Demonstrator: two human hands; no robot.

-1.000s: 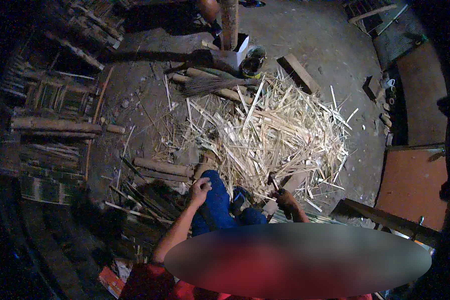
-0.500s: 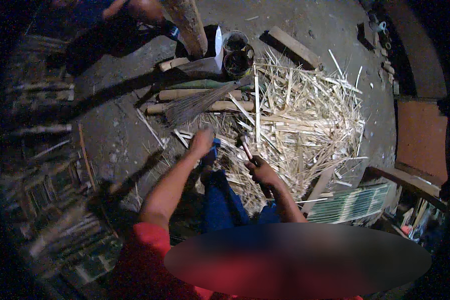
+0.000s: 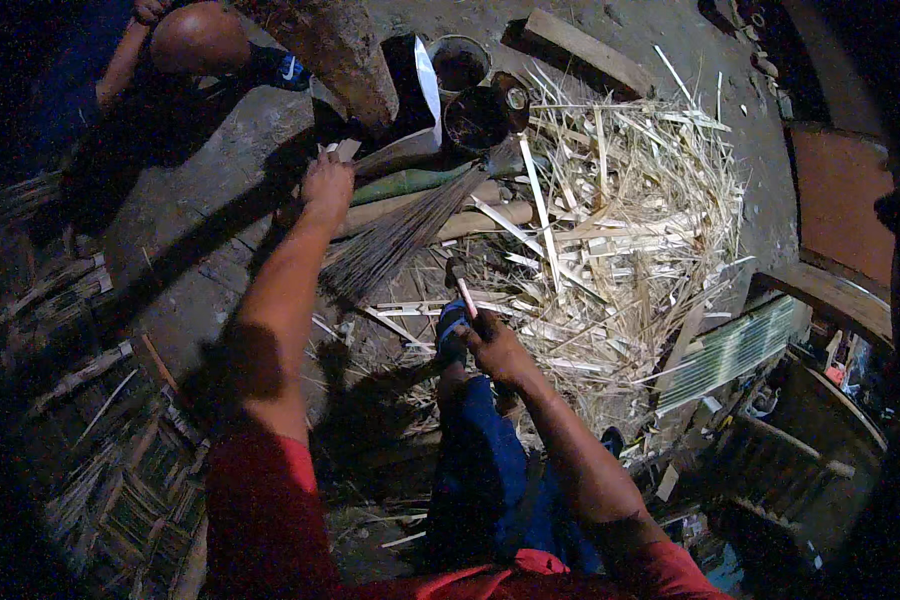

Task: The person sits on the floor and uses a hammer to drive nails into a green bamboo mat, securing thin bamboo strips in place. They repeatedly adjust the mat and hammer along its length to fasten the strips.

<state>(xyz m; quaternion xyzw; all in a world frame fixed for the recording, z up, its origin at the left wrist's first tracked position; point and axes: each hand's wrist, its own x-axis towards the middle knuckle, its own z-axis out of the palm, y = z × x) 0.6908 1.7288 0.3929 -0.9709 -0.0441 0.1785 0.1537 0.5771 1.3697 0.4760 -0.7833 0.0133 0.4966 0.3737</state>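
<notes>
My left hand (image 3: 327, 185) is stretched out to the far left. Its fingers close on a pale, short end of bamboo or wood (image 3: 345, 150) beside the foot of a thick upright log (image 3: 355, 75). My right hand (image 3: 500, 352) is wrapped round the handle of a hammer (image 3: 466, 292), whose dark head points away from me above my sandalled foot (image 3: 451, 330). Between the hands lies a stick broom (image 3: 405, 235), fanned out across several bamboo poles (image 3: 485, 222).
Split bamboo strips and shavings (image 3: 640, 250) cover the ground at right. Two round containers (image 3: 460, 65) stand beside the log, with a wooden beam (image 3: 585, 52) farther right. Another person's knee (image 3: 200, 40) is at the far left. A corrugated sheet (image 3: 730, 355) lies at right.
My left hand has moved away from above my foot, far forward and left, to the pale piece by the log. My right hand, still holding the hammer, has shifted slightly left.
</notes>
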